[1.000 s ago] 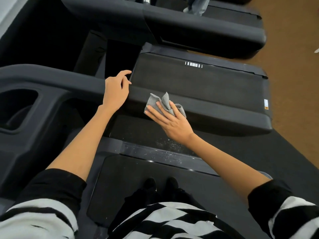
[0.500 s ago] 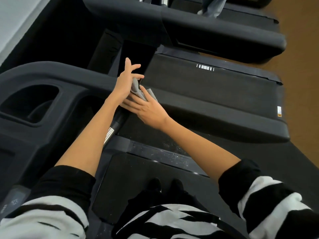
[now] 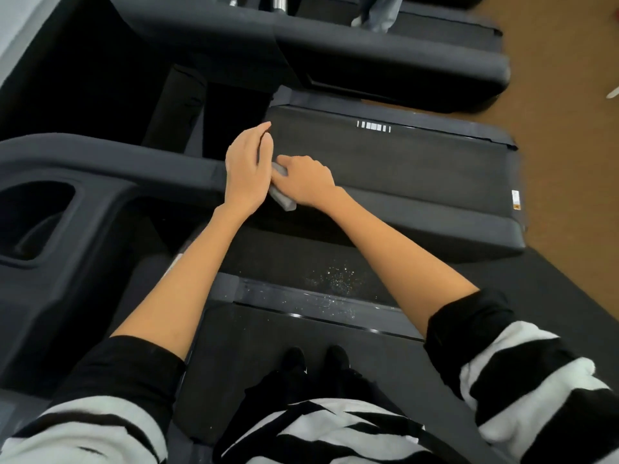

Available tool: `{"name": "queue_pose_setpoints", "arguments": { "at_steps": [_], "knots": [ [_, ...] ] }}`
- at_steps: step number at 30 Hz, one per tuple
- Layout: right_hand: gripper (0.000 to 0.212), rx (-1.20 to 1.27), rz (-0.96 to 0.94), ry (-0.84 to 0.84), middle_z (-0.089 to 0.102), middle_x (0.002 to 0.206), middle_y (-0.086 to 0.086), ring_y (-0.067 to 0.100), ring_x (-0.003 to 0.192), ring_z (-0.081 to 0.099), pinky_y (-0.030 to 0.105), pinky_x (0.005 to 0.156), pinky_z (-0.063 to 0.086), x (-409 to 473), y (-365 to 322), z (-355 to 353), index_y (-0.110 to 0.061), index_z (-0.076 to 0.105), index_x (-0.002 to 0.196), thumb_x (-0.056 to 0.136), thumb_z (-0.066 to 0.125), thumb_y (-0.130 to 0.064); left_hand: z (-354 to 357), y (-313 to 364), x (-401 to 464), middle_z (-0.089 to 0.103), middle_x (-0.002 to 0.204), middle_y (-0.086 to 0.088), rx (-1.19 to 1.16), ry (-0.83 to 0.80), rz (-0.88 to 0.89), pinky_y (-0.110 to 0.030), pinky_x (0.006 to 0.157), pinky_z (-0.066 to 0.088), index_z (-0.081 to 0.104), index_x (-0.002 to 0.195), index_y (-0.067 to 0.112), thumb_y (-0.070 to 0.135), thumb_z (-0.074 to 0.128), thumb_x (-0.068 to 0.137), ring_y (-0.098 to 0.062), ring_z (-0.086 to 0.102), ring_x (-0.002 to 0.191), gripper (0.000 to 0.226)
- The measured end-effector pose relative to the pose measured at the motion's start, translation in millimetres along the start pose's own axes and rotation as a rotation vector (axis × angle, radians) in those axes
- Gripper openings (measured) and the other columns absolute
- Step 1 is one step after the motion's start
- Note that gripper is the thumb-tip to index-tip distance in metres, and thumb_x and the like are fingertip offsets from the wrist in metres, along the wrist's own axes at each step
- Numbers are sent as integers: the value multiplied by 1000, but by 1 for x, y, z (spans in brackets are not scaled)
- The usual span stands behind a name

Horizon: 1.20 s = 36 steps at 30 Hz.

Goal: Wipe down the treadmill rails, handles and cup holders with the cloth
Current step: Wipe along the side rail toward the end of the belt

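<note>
My two hands meet on the dark grey padded rail (image 3: 418,226) of the treadmill, where the rail joins the console arm (image 3: 117,162). A small grey cloth (image 3: 284,198) is bunched between them, mostly hidden. My right hand (image 3: 306,182) is curled over the cloth with its knuckles up. Pressed against the cloth's left side is my left hand (image 3: 246,172), fingers bent and pointing away from me. A deep cup holder (image 3: 33,222) is sunk into the console at the far left.
My black shoes (image 3: 315,360) stand on the treadmill belt. Pale specks (image 3: 335,276) dot the side deck below the rail. A neighbouring treadmill belt (image 3: 402,162) lies beyond, brown floor (image 3: 569,128) to the right, and a person's legs (image 3: 378,11) at the top.
My right hand slid the cloth left along the rail to my left hand. The cloth went from spread under flat fingers to bunched between both hands.
</note>
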State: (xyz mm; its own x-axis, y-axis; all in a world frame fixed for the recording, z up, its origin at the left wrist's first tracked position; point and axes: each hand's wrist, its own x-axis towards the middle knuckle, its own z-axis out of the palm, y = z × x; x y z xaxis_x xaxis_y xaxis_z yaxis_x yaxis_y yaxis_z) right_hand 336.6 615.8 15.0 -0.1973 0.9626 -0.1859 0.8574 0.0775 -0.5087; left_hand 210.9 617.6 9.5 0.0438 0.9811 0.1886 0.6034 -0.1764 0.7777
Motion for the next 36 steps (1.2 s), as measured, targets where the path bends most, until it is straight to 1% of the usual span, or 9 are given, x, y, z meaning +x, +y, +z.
{"name": "queue_pose_setpoints", "arguments": {
  "at_steps": [5,10,13,16,18,21,27,31,36],
  "knots": [
    [45,-72,69,10,60,77,-1,22,76,59,34,68,41,-18,37,-17,-19,51,70,97,31,-48,26,16,-8,50,139,1,117,-119,64,-43,112,28,43,139,21,36,29,102,-12,40,131,42],
    [48,-213,191,-43,60,80,3,27,82,55,43,88,37,-48,89,-44,-24,51,65,96,27,-52,46,29,-14,60,122,1,227,-237,47,-55,111,21,37,142,29,40,28,101,-17,47,124,43],
    [48,-246,283,-10,58,74,4,29,80,54,40,84,36,-74,130,-61,-23,51,61,95,29,-49,57,37,-17,63,105,4,263,-266,69,-57,110,20,39,141,27,38,30,101,-17,54,113,42],
    [46,-288,301,205,50,59,-1,31,70,55,35,71,33,-109,169,-69,-16,45,57,94,36,-42,69,46,-22,65,101,6,322,-279,97,-57,110,20,42,139,25,38,30,100,-18,57,104,42],
    [42,-324,246,369,49,61,-1,31,65,55,33,69,27,-132,190,-68,-14,47,61,92,37,-41,76,50,-27,66,98,6,364,-290,110,-56,111,18,43,138,25,39,29,100,-18,58,102,42],
    [40,-400,187,459,55,75,3,30,69,55,35,69,29,-159,211,-66,-14,55,78,91,30,-43,79,51,-33,68,98,3,474,-302,141,-55,111,15,49,133,23,40,27,101,-21,56,109,42],
    [37,-336,62,582,60,106,7,27,101,56,40,89,41,-206,240,-66,-11,61,114,93,37,-29,76,51,-41,68,100,-1,526,-253,179,-54,112,17,65,103,19,36,26,101,-24,56,107,43],
    [35,-227,94,769,57,117,14,30,111,51,40,97,43,-230,262,-54,-4,57,124,95,41,-15,76,46,-47,65,118,-3,552,-232,197,-51,114,13,62,118,18,31,28,102,-22,53,117,40],
    [38,-75,343,958,58,124,14,33,113,48,39,98,39,-217,249,-38,-4,58,126,97,37,-16,74,43,-56,60,124,-3,537,-207,227,-50,116,8,56,126,18,29,28,103,-20,48,124,38]
  ]
}}
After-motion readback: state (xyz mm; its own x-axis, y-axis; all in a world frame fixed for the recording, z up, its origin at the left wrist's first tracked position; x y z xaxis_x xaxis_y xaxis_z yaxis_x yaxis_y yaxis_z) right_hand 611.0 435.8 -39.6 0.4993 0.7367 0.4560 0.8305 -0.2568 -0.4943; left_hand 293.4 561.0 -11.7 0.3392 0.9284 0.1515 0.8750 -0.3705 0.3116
